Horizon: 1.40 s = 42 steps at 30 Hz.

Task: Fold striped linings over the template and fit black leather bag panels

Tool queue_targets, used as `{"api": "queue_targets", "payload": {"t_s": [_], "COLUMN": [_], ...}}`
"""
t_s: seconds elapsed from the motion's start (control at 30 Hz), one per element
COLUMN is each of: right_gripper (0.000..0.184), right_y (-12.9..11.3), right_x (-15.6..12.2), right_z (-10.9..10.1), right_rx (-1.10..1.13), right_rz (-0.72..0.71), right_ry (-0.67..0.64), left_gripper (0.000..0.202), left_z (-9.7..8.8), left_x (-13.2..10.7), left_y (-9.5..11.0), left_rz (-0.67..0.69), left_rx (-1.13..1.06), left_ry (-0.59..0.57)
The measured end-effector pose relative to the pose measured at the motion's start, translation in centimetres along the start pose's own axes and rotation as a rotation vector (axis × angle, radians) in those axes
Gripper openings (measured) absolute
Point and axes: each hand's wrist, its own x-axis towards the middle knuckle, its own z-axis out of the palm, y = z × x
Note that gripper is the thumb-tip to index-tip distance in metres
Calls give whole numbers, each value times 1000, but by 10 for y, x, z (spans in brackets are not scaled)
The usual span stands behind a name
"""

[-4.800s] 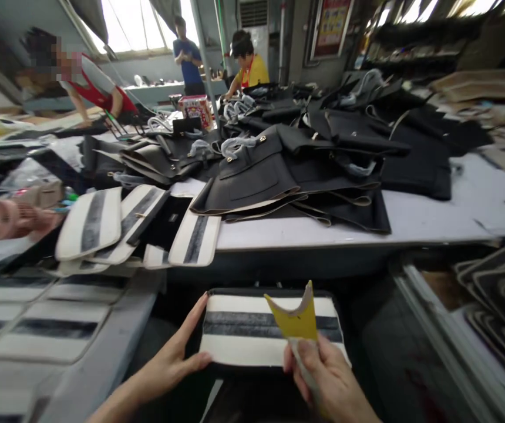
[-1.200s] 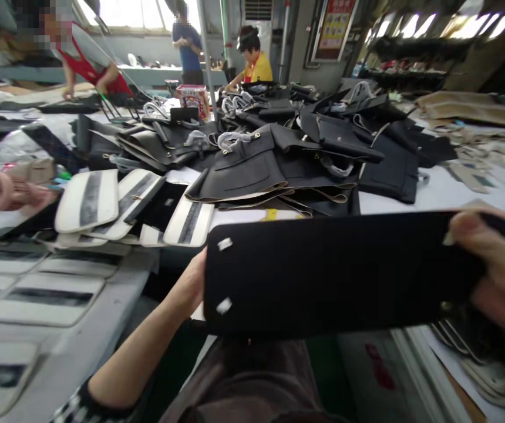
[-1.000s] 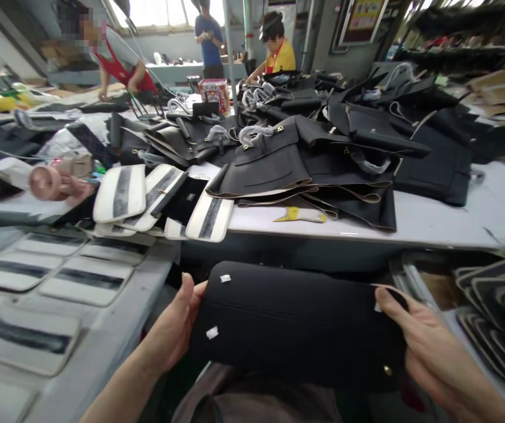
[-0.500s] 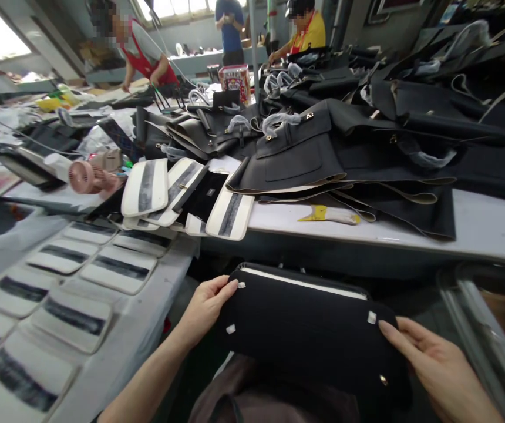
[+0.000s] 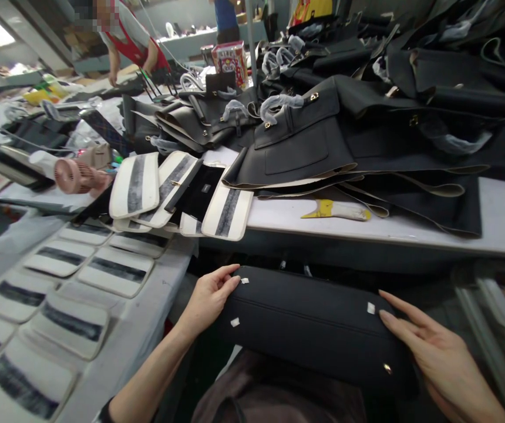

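Between my hands is a black leather bag piece (image 5: 305,323), seemingly a bag body, with a stitched seam along it. Small white tabs show near its corners, and a gold metal fitting (image 5: 387,368) sits at its lower right. My left hand (image 5: 211,296) pinches its upper left corner between thumb and fingers. At the opposite end my right hand (image 5: 433,343) grips the upper right corner, thumb on the near face. The underside of the piece is hidden, and it lies above my lap.
White panels with dark stripes (image 5: 115,271) cover the left table; more (image 5: 134,185) lie on the table ahead. Black leather bag parts (image 5: 296,150) are heaped at the back, near a yellow-and-white tool (image 5: 336,210). A pink fan (image 5: 76,176) stands left. A person in a red apron works beyond.
The bag piece has tipped so its stitched top face shows and the pale edge strip is out of sight. Both hands keep their hold. My view has dipped slightly.
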Motion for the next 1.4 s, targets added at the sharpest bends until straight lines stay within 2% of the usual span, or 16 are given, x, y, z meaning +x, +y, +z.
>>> {"api": "queue_targets", "payload": {"t_s": [0.13,0.37,0.63,0.87,1.1,1.27,1.4], "right_gripper": [91,90,83,81,85,77,83], "right_y": [-2,0,8,11,13,13,11], "right_x": [0,4,3,4,7,10,12], "right_z": [3,1,0,-2,-2,-1,-1], "right_rx": [13,36,4,-7,-29,-52,-69], "right_rz": [36,60,-62,-115,-142,-195,-171], "right_ry": [42,33,-22,-46,-33,-18,-28], "left_gripper": [51,53,64,82,69,67,67], "left_z": [0,2,-2,0,-2,-1,0], "left_x": [2,4,7,9,12,8,7], "left_y": [0,4,-1,6,6,5,5], "left_rz": [-4,-28,-77,-166,-98,-100,-97], "left_rx": [-5,-31,47,104,130,84,76], "left_ry": [3,17,16,42,52,61,72]}}
